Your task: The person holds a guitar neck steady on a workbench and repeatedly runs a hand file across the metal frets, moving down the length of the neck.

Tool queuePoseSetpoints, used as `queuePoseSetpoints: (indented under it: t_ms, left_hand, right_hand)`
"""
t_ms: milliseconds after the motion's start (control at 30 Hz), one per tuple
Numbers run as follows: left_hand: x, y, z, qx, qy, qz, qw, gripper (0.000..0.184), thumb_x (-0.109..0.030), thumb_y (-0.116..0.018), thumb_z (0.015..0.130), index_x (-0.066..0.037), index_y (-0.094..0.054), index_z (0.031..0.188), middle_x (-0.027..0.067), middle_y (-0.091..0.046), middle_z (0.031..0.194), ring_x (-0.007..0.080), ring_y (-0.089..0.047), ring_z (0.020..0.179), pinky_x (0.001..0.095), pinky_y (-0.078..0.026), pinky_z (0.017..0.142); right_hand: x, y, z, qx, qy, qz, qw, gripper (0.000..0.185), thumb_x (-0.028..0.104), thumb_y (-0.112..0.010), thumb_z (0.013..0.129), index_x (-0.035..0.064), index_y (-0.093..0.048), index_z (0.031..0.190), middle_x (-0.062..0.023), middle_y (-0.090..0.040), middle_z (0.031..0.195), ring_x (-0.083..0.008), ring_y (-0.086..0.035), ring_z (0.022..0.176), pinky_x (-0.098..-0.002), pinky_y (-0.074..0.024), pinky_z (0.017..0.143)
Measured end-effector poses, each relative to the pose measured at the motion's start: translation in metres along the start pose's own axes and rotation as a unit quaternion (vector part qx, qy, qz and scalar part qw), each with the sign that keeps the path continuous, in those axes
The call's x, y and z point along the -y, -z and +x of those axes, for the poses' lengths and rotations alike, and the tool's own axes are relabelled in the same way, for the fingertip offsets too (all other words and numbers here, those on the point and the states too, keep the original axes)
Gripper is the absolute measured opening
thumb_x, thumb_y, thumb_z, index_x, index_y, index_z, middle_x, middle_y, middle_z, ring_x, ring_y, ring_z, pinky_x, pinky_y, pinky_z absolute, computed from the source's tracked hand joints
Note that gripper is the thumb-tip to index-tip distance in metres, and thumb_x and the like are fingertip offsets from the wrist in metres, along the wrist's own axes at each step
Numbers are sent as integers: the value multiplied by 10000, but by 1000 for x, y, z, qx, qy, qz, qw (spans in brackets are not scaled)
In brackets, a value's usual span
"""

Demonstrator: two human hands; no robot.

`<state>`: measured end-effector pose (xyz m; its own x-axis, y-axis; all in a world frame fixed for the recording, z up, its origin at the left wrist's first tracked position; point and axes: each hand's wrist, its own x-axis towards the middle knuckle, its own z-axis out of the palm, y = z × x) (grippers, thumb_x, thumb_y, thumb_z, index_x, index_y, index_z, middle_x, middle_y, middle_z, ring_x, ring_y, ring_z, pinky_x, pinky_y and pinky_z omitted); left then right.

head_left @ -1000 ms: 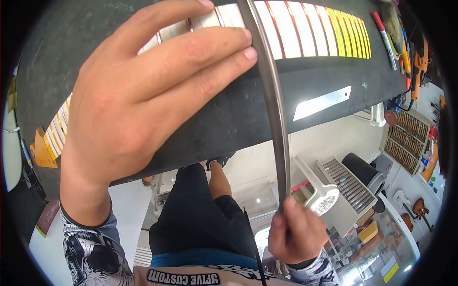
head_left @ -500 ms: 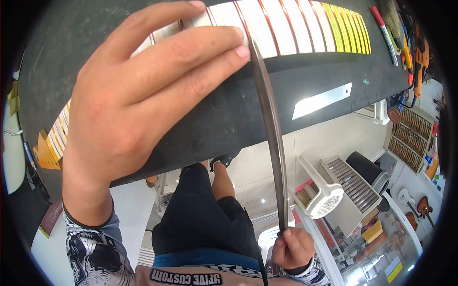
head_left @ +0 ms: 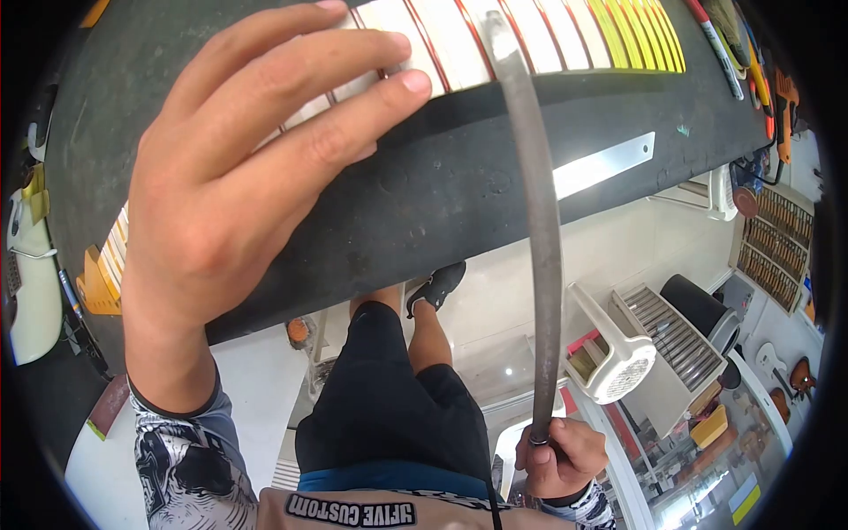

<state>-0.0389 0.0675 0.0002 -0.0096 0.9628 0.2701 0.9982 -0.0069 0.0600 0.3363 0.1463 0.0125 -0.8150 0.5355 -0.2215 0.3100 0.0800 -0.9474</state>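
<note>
A fretted neck or fretboard (head_left: 452, 49) with pale, masked strips between its frets and yellow strips at the right end lies across the dark bench. Over its left part is my left hand (head_left: 256, 159), fingers stretched out and fingertips on the strips; the thumb is hidden. At the lower right my right hand (head_left: 565, 458) is closed round the near end of a long, dark metal file-like tool (head_left: 537, 221). The tool's far tip lies over the fretboard, to the right of my left fingertips and apart from them.
A shiny metal strip (head_left: 609, 163) lies on the dark bench top (head_left: 397, 203), right of the tool. Markers (head_left: 717, 53) and other tools are at the right edge. Beyond the bench are a white stool (head_left: 618, 362), a drawer unit (head_left: 671, 340) and a glass case.
My left fingertips have moved left along the fretboard, away from the tool. The tool has shifted right and turned, and its tip now shows. My right hand has moved slightly right.
</note>
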Motion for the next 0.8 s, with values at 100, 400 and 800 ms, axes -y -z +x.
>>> queuePoseSetpoints:
  t_ms: [100,400,800]
  left_hand:
    - [0,-1,0,-2,-1,2,1000,465,29,-702,686,-78,-690,1138,109,-658,1170,360,-599,1125,416,-503,910]
    - [2,-5,-2,-39,7,-39,998,458,23,-712,679,-85,-701,1124,99,-659,1158,366,-599,1120,417,-511,901]
    - [2,-5,-3,-43,40,-78,995,467,14,-731,614,-72,-722,1072,75,-662,1154,365,-603,1106,395,-553,880]
  right_hand:
    - [-4,-2,-2,15,15,8,1000,428,-15,-650,784,-3,-603,1209,-134,-659,695,-210,-663,556,-283,-536,522]
    - [9,-11,-3,21,43,-82,995,371,15,-601,849,26,-578,1219,-60,-603,576,-175,-616,480,-280,-503,478]
    - [42,-23,65,18,90,-191,977,429,-12,-623,781,-14,-603,1209,-108,-630,634,-205,-615,500,-275,-482,495]
